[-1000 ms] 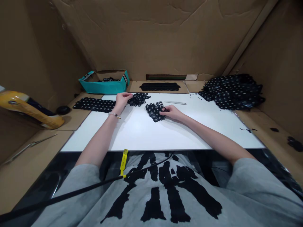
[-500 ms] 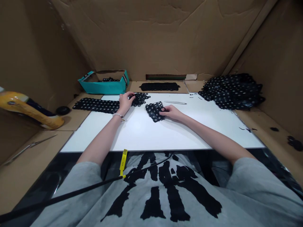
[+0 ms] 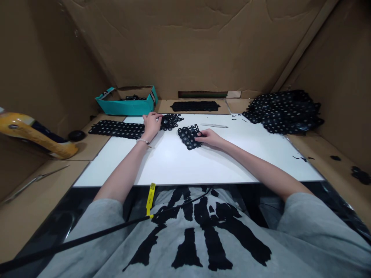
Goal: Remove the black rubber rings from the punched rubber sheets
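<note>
My right hand (image 3: 212, 138) pinches the right edge of a small black piece of joined rings (image 3: 188, 138) that rests on the white board. To its upper left, my left hand (image 3: 152, 124) has its fingers bent together at the left edge of a loose pile of black rings (image 3: 172, 121). What its fingertips hold, if anything, is too small to make out. Under and beside the left wrist lies a long black strip with rows of holes (image 3: 116, 128). A white pen-like tool (image 3: 214, 125) lies just above my right hand.
A teal box (image 3: 124, 107) with black rings inside stands at back left. A folded black strip (image 3: 195, 105) lies behind the white board (image 3: 185, 166). Black holed material (image 3: 285, 112) is heaped at right. Scissors (image 3: 37, 179) and a yellow object (image 3: 37, 133) are at left.
My left hand has shifted slightly left, off the pile's middle toward its left edge. My right hand and the small black piece have stayed in place.
</note>
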{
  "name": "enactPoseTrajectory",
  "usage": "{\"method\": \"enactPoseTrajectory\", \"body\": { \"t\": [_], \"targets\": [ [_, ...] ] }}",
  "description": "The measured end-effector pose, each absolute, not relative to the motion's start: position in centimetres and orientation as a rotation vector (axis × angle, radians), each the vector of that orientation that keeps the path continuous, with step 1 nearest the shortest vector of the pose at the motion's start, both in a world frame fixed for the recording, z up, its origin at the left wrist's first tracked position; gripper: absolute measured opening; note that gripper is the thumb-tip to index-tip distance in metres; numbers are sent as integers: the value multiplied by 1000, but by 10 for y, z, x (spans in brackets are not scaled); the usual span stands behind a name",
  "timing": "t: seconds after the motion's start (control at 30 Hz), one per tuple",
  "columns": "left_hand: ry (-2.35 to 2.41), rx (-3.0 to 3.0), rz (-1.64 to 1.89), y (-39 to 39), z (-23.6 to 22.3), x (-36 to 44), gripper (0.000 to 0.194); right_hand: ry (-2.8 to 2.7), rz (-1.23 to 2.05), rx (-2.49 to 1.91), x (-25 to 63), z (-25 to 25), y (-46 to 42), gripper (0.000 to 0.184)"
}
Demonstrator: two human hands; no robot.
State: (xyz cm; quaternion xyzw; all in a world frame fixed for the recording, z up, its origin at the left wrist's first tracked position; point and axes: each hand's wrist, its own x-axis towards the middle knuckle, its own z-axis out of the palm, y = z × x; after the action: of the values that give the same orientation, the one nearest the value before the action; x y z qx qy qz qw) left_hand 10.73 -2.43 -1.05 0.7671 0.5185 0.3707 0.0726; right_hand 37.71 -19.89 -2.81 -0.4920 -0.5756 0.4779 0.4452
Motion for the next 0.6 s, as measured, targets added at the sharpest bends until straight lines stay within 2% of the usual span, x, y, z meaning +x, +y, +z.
{"method": "enactPoseTrajectory", "body": {
  "t": [0.3, 0.6],
  "targets": [
    [1421, 2100, 1295, -18, -2, 104, 25, -1430, 1178, -1231, 376, -24, -201, 51],
    [1421, 2184, 1185, -25, -3, 108, 23, -1439, 1174, -1247, 373, -19, -203, 51]
  ]
}}
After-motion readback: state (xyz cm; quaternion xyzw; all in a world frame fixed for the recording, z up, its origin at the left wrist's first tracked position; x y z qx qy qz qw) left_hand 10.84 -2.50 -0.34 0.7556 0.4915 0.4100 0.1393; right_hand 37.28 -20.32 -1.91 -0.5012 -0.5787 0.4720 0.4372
